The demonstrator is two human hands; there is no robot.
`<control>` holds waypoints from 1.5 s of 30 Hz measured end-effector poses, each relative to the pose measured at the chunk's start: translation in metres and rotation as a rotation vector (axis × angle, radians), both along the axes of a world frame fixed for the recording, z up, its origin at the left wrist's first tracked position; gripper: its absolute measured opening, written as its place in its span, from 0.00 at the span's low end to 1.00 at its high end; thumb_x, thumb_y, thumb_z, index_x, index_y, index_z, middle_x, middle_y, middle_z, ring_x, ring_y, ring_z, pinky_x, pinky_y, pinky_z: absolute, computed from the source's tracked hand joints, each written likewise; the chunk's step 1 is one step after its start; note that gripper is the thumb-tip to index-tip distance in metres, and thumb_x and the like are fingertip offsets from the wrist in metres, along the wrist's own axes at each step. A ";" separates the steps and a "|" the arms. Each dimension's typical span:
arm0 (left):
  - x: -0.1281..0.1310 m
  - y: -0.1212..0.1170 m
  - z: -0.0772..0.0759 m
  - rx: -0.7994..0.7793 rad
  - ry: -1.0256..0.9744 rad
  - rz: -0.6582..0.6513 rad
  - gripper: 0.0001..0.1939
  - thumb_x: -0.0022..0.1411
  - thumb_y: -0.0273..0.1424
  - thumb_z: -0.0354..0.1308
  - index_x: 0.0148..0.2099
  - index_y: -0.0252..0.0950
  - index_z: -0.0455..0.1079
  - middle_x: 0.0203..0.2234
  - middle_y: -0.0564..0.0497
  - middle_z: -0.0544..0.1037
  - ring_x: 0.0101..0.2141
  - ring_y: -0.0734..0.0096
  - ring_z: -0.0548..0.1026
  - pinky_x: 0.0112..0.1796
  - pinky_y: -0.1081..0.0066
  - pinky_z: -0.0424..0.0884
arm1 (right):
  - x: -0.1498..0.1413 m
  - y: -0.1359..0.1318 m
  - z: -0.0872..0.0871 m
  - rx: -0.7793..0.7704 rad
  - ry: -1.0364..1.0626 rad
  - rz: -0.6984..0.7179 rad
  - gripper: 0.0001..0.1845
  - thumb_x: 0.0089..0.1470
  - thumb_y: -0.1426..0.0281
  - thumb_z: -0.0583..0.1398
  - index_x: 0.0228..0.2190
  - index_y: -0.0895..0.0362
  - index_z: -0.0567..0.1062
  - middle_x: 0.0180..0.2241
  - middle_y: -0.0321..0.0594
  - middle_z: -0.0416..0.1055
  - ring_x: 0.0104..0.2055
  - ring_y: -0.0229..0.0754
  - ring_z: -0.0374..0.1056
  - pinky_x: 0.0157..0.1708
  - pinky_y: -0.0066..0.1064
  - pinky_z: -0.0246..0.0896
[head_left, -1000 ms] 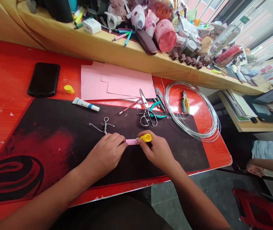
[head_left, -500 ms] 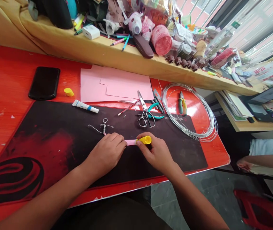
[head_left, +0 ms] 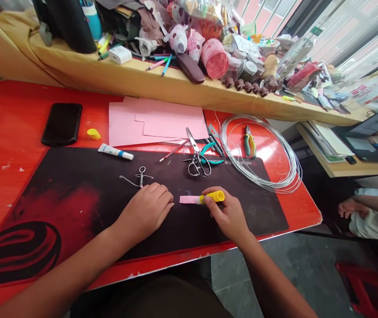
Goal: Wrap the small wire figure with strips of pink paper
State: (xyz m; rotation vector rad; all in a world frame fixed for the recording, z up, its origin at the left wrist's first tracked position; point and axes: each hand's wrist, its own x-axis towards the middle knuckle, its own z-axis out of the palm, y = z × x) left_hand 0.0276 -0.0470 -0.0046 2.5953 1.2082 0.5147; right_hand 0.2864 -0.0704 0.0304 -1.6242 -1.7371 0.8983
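Observation:
A yellow glue stick [head_left: 215, 196] is gripped in my right hand [head_left: 230, 214], its white tip on the right end of a short pink paper strip [head_left: 189, 199]. The strip lies flat on the dark desk mat [head_left: 242, 216]. My left hand [head_left: 152, 205] is closed over the lower end of a twisted wire figure [head_left: 141, 177], with a bit of pink at its base. The figure's round loop and two wire arms stick out beyond my fingers; its lower part is hidden. A gap separates my left fingertips from the strip.
Scissors [head_left: 195, 159], a white tube [head_left: 116, 152], a yellow cap [head_left: 93, 134] and pink sheets [head_left: 162, 119] lie beyond my hands. A phone [head_left: 62, 123] is at left, a wire coil [head_left: 291, 176] and pliers [head_left: 250, 142] at right. Another person's hand [head_left: 348, 206] shows far right.
My right hand has slid the glue stick rightward along the strip. The strip's left end now shows, apart from my left fingers. My left hand stays by the wire figure; the view shifted slightly.

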 end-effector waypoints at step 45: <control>0.023 -0.005 0.038 -1.041 -0.748 0.074 0.12 0.66 0.44 0.65 0.44 0.43 0.81 0.54 0.47 0.84 0.57 0.51 0.79 0.60 0.53 0.71 | 0.002 0.001 -0.012 -0.358 0.817 0.050 0.22 0.62 0.61 0.68 0.57 0.50 0.77 0.40 0.40 0.82 0.29 0.40 0.78 0.29 0.31 0.67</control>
